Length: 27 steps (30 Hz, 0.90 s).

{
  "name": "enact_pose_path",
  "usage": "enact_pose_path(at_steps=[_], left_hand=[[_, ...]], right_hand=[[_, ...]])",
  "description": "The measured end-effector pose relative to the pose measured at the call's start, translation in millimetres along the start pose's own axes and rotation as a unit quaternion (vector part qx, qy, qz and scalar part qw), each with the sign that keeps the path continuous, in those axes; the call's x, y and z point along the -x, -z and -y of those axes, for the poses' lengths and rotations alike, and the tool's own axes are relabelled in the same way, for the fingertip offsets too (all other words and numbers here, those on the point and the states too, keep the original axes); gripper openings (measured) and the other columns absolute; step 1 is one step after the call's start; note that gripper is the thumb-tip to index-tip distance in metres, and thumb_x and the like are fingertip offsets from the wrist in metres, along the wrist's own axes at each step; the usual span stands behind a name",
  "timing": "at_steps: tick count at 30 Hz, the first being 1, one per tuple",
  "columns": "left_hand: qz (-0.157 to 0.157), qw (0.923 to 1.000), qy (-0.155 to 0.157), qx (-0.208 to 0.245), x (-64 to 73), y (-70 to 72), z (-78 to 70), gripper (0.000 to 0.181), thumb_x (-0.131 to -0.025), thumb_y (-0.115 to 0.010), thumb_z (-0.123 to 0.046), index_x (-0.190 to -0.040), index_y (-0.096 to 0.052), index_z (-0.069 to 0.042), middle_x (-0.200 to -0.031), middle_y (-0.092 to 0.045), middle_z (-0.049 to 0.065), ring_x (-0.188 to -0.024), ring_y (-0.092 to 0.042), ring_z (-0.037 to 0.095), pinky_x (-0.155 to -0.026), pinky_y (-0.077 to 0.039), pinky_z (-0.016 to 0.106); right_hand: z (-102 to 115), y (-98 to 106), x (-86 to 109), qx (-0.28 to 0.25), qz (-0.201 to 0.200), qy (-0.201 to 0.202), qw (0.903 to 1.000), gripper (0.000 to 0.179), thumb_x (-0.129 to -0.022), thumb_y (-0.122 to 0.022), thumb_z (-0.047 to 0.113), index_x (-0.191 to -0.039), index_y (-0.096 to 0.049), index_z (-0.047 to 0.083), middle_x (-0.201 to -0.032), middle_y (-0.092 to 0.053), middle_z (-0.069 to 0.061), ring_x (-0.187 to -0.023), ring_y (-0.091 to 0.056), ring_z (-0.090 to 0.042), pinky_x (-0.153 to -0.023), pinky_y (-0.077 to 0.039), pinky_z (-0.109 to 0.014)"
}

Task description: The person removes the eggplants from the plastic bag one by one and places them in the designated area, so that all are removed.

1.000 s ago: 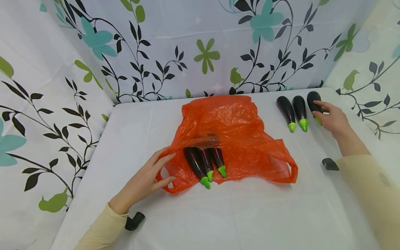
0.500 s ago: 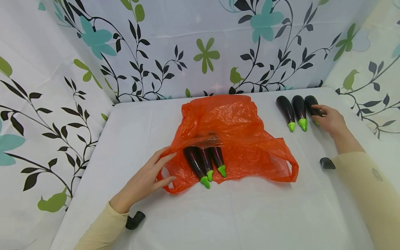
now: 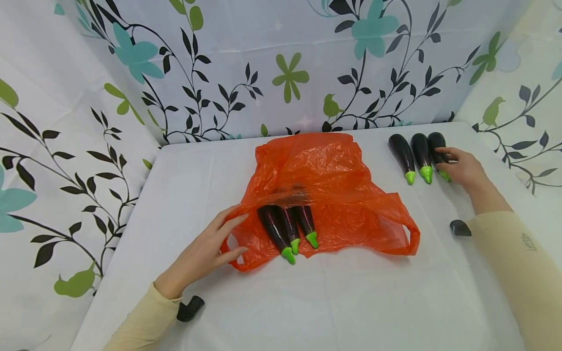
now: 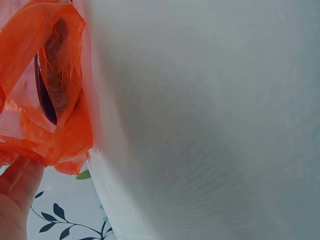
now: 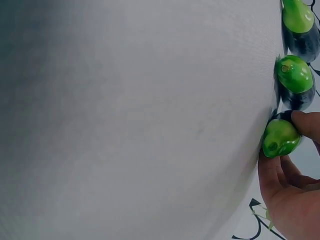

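My right hand (image 3: pixel 463 168) grips the rightmost dark purple eggplant (image 3: pixel 436 141) of a row of three, thumb on one side and fingers on the other. Its green stem end (image 5: pixel 280 139) faces the right wrist camera. The other two, a left eggplant (image 3: pixel 400 152) and a middle eggplant (image 3: pixel 420 150), lie beside it on the table. At the left of an orange plastic bag (image 3: pixel 316 161), my left hand (image 3: pixel 199 253) touches the lifted edge with fairly straight fingers, thumb apart. Three more eggplants (image 3: pixel 274 226) lie in the bag's mouth, green ends outward, their far ends under the film.
A white cloth covers the table (image 3: pixel 333 302). A curtain (image 3: pixel 246 58) printed with leaves and flowers stands behind it and along both sides. Black wrist devices (image 3: pixel 190 309) show at both sleeves. The bag's right handle loop (image 3: pixel 410 239) lies spread out.
My right hand has shifted slightly left, and the rightmost eggplant has moved closer to the middle one. The left hand and the bag stay nearly still.
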State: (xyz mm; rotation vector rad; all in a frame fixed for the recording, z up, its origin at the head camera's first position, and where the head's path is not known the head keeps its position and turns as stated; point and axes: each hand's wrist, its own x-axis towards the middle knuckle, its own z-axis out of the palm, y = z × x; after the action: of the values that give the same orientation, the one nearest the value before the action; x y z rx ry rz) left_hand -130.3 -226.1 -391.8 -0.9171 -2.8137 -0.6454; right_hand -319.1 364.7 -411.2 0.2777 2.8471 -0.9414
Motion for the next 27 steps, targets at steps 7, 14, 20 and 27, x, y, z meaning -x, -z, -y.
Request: enact_pose_path(at_steps=[7, 14, 20, 27], left_hand=[[-0.009, 0.9999, -0.004, -0.003, 0.6, -0.5, 0.7, 0.073, -0.078, -0.073, -0.031, -0.139, -0.038, -0.015, -0.147, -0.028, 0.004, -0.127, -0.039, 0.018, -0.091, -0.050, 0.035], [-0.010, 0.9999, -0.006, -0.005, 0.5, -0.8, 1.3, 0.073, -0.078, -0.073, -0.032, -0.139, -0.038, -0.014, -0.147, -0.028, 0.004, -0.129, -0.037, 0.019, -0.092, -0.049, 0.035], [-0.009, 1.0000, -0.004, -0.001, 0.6, -0.4, 1.3, 0.074, -0.078, -0.073, -0.030, -0.141, -0.036, -0.018, -0.147, -0.028, 0.004, -0.129, -0.037, 0.019, -0.092, -0.049, 0.036], [-0.007, 1.0000, -0.001, 0.002, 0.7, -0.4, 1.9, 0.074, -0.078, -0.073, -0.031, -0.141, -0.035, -0.019, -0.148, -0.027, 0.003, -0.130, -0.036, 0.018, -0.094, -0.048, 0.036]], right_hand=[[-2, 4, 2.7, -0.009, 0.014, 0.003, 0.9999, 0.059, -0.094, -0.047, 0.036, -0.145, -0.025, 0.016, -0.145, -0.020, -0.030, -0.126, -0.022, -0.050, -0.101, -0.025, -0.065], [-2, 12, 8.2, -0.026, 0.006, 0.013, 0.9996, 0.065, -0.092, -0.045, 0.047, -0.146, -0.023, 0.018, -0.147, -0.020, -0.026, -0.128, -0.025, -0.050, -0.099, -0.027, -0.065], [8, 17, 17.9, -0.039, -0.010, 0.025, 0.9989, 0.066, -0.092, -0.044, 0.048, -0.147, -0.020, 0.020, -0.149, -0.020, -0.023, -0.130, -0.027, -0.047, -0.099, -0.030, -0.064], [36, 22, 42.0, -0.067, -0.031, 0.027, 0.9969, 0.071, -0.087, -0.042, 0.059, -0.147, -0.017, 0.031, -0.152, -0.019, -0.016, -0.133, -0.026, -0.042, -0.099, -0.031, -0.063]])
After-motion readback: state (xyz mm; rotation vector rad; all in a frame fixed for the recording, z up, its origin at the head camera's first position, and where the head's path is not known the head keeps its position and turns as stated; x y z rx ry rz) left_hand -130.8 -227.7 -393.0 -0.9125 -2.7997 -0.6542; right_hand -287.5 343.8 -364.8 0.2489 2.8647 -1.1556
